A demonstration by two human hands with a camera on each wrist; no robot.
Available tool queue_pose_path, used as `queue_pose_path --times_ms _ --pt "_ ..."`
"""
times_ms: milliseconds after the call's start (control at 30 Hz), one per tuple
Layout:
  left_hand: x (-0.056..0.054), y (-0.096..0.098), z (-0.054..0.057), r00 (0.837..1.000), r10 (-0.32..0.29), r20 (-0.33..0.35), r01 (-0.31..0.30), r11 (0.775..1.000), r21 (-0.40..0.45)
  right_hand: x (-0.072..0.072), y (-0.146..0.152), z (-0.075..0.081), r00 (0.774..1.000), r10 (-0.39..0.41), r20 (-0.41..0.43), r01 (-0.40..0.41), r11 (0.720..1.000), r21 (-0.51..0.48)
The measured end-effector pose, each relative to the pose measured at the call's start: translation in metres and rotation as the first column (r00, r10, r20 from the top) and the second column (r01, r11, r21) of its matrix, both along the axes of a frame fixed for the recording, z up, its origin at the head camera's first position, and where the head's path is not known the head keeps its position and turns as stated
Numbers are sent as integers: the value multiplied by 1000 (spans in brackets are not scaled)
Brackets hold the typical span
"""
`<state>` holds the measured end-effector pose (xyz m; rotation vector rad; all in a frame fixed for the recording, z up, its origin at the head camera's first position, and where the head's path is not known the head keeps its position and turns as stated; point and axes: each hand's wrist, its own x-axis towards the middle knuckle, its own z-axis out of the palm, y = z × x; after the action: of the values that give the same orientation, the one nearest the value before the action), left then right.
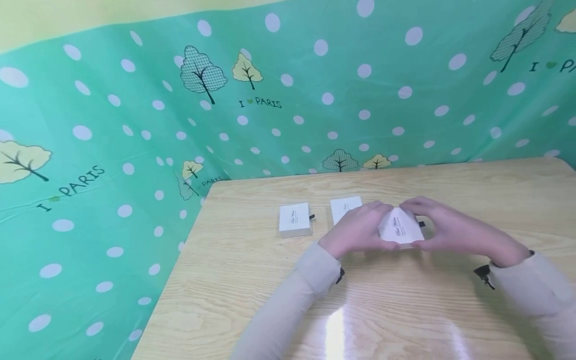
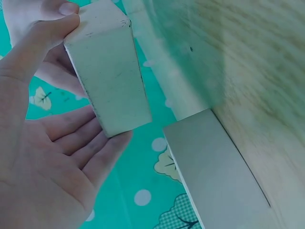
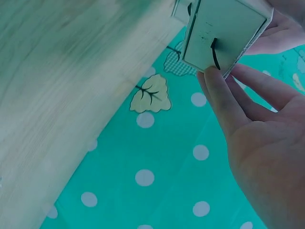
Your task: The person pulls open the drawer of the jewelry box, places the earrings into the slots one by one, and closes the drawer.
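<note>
A small white box (image 1: pixel 400 230) with dark lettering on top is held above the table between both hands. My left hand (image 1: pixel 360 227) grips its left side, thumb at the near edge and fingers at the far one. From the right, my right hand (image 1: pixel 454 232) pinches the near and far corners. A short black ribbon tab (image 3: pixel 215 53) hangs from the box's right end in the right wrist view. The left wrist view shows the plain opposite end of the held box (image 2: pixel 112 78), with the left fingers touching a lower corner.
On the wooden table (image 1: pixel 234 280), one similar white box (image 1: pixel 294 218) with a black tab lies at the left. Another white box (image 1: pixel 344 206), partly covered by the left hand, lies beside the held one. A green dotted cloth (image 1: pixel 270 90) hangs behind the table.
</note>
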<state>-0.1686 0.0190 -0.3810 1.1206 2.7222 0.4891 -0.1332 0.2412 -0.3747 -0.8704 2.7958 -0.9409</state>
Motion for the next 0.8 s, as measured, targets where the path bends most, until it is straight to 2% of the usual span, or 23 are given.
queue_pose_path --times_ms 500,800 --pt "-26 23 -1 1000 20 14 -20 1000 -20 -19 14 0 1000 -20 -7 20 999 26" --pt "-39 35 -3 999 43 32 -42 998 -37 -32 23 -5 997 -59 52 57 998 32"
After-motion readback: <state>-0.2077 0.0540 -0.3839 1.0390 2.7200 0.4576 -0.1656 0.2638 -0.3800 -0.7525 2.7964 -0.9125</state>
